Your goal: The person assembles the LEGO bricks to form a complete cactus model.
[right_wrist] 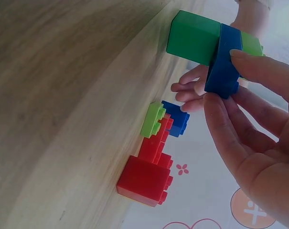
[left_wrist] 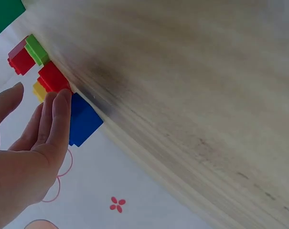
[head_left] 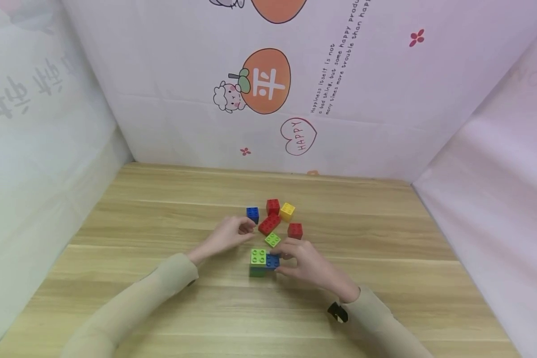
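Observation:
A small stack has a dark green block (right_wrist: 192, 37) at the bottom, a longer blue brick (right_wrist: 224, 62) across it and a light green brick (head_left: 258, 256) on top. My right hand (head_left: 308, 262) pinches the overhanging end of that blue brick between thumb and fingers. Whether the stack touches the table cannot be told. Beyond it, my left hand (head_left: 228, 233) holds nothing, its thumb apart from fairly straight fingers. Those fingers are close to a loose blue block (left_wrist: 84, 120), which they partly cover in the left wrist view; contact is unclear.
Loose bricks lie behind the stack: a light green one (head_left: 272, 239), a long red one (head_left: 269, 224), a red block (head_left: 273, 206), a yellow block (head_left: 287, 212) and another red block (head_left: 295, 230). A printed white cloth (head_left: 183, 129) rises at the wooden table's (head_left: 161, 194) back edge.

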`<state>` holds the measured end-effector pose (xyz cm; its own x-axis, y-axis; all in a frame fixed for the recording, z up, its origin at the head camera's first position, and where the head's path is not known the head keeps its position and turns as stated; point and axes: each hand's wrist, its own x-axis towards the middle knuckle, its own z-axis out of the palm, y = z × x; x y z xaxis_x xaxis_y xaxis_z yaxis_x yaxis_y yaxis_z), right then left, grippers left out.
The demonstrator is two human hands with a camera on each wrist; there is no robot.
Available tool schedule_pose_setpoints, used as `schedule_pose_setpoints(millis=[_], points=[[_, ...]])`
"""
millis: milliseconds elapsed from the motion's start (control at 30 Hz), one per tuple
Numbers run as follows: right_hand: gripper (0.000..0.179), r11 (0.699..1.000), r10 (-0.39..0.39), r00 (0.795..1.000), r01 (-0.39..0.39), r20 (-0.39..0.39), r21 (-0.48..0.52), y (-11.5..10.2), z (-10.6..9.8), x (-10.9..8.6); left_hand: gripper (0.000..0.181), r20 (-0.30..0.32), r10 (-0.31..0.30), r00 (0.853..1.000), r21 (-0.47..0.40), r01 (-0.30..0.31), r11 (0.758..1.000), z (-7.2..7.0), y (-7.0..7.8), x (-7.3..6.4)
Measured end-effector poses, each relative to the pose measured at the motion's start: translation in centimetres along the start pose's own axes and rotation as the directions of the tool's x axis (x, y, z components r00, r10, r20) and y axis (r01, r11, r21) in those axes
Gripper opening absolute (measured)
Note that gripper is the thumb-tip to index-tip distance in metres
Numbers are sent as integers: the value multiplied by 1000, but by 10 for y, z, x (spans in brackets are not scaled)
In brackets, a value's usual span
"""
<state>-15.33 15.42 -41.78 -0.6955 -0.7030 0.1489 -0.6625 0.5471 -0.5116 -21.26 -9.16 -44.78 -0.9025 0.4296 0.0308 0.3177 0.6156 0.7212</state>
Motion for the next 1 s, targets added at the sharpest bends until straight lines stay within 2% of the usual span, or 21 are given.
schedule_pose_setpoints(millis=[100,333,533,833,1000], points=[[32,1000,-2,1000,2,-3,-4,0,0,0,31,2,-25,1000,-10,25,1000,3,-1,5],[32,999,-31,999,31,-20,-9,1,1,0,33,-23,-33,999,19,33,999,9,0,17],[32,1000,-23,1000,23,-14,-4,1,0,1,37,-31,-63,998,35,64,997,12,4,26],[33,1000,-4,1000,4,5,-2,2,-1,1,32,-34,-58,998,104,62,993,18,12,37],[33,1000,-1,1000,1,6,-3,2,0,0,36,-38,-54,998,141,59,988,23,16,39]])
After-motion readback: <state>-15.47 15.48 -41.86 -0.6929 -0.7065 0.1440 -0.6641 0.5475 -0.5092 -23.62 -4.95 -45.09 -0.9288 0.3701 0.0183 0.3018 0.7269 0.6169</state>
